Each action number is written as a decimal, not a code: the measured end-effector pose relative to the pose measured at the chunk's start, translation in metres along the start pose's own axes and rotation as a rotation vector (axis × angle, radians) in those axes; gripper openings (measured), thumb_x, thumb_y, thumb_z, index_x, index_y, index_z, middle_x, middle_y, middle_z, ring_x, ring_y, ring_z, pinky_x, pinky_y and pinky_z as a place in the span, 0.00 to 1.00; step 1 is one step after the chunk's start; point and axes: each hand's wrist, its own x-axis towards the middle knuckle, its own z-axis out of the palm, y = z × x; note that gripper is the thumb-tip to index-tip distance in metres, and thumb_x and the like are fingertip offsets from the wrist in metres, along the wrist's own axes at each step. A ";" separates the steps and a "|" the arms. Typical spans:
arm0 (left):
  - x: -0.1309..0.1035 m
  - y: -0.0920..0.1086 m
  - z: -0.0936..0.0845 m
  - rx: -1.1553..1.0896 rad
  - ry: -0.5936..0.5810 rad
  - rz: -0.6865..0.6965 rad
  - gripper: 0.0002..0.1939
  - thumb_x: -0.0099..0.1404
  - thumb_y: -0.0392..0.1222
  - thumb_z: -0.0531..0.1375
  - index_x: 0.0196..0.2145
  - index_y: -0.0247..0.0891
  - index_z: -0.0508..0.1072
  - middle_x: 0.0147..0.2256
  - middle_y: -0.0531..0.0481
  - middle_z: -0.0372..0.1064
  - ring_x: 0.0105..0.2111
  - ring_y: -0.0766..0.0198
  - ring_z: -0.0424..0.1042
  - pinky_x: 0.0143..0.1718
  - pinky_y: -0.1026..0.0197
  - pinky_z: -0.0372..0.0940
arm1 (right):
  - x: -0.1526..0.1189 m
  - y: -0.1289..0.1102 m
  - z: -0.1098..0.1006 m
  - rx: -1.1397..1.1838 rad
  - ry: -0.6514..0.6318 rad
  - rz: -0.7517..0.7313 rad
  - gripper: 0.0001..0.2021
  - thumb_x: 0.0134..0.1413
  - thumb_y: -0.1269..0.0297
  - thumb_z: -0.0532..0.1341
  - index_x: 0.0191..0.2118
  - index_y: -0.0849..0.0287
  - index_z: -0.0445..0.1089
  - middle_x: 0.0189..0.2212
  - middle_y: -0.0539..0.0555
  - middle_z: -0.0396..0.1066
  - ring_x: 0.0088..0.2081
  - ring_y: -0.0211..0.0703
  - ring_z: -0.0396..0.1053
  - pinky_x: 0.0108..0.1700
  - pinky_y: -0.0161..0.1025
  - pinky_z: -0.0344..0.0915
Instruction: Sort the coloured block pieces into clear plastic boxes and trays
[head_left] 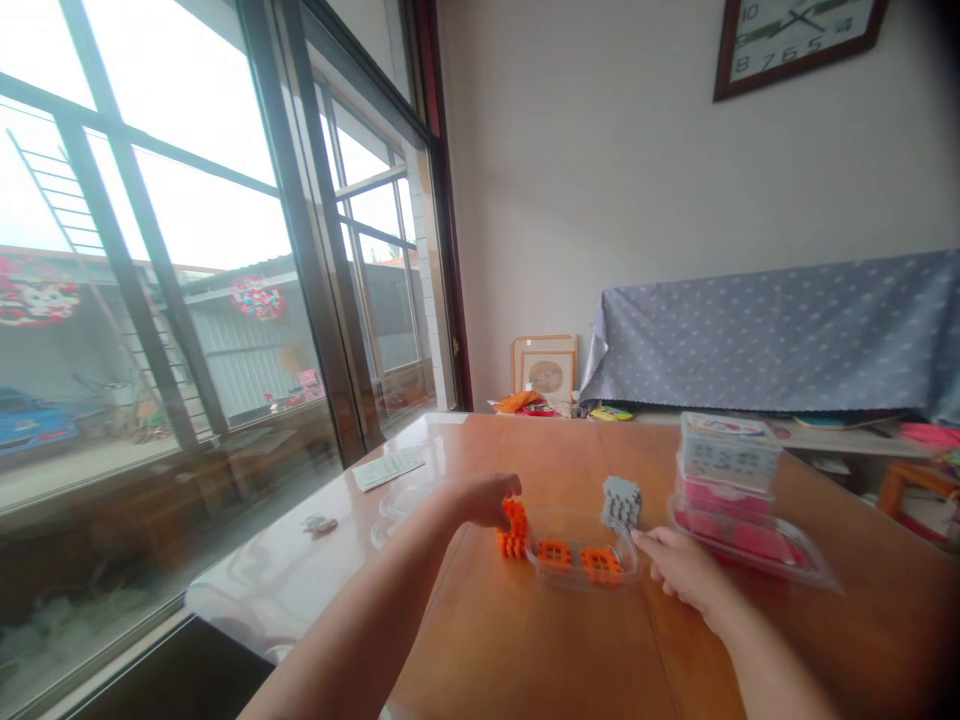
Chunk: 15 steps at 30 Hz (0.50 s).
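My left hand (491, 500) is closed at the top of a stack of orange notched plastic building pieces (513, 543), just left of a clear plastic container (570, 578). Its fingertips are partly hidden behind the hand. Inside the container lie two flat orange window-like pieces (555, 555). On the right, my right hand (679, 568) pinches the container's rim with thumb and finger. A stack of grey notched pieces (622, 501) stands at the container's back right corner, close to my right fingertips.
Stacked clear boxes (727, 465) stand on a tray-like lid (806, 570) at the right. Clear plastic lids (405, 500), a printed sheet (388, 468) and a small grey item (319, 524) lie left on the wooden table (540, 650). Windows line the left side.
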 end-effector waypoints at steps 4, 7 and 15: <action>-0.002 -0.003 0.008 0.055 0.001 0.004 0.38 0.50 0.40 0.71 0.59 0.41 0.69 0.53 0.42 0.73 0.49 0.49 0.75 0.44 0.56 0.71 | 0.002 0.002 0.002 -0.011 0.007 0.020 0.20 0.61 0.45 0.55 0.30 0.57 0.65 0.16 0.48 0.64 0.14 0.34 0.56 0.19 0.33 0.43; -0.002 -0.007 0.012 0.047 0.029 -0.001 0.34 0.52 0.41 0.70 0.57 0.41 0.70 0.52 0.44 0.74 0.47 0.51 0.75 0.43 0.58 0.70 | 0.003 0.003 0.002 -0.021 0.010 0.025 0.19 0.61 0.45 0.55 0.31 0.57 0.66 0.16 0.48 0.64 0.14 0.34 0.56 0.19 0.33 0.43; 0.000 0.000 0.005 -0.006 0.193 0.052 0.29 0.53 0.45 0.70 0.52 0.41 0.71 0.51 0.45 0.74 0.48 0.51 0.73 0.45 0.58 0.68 | 0.001 -0.002 -0.001 -0.028 -0.043 0.018 0.18 0.63 0.48 0.55 0.29 0.57 0.64 0.16 0.47 0.64 0.15 0.34 0.58 0.19 0.32 0.45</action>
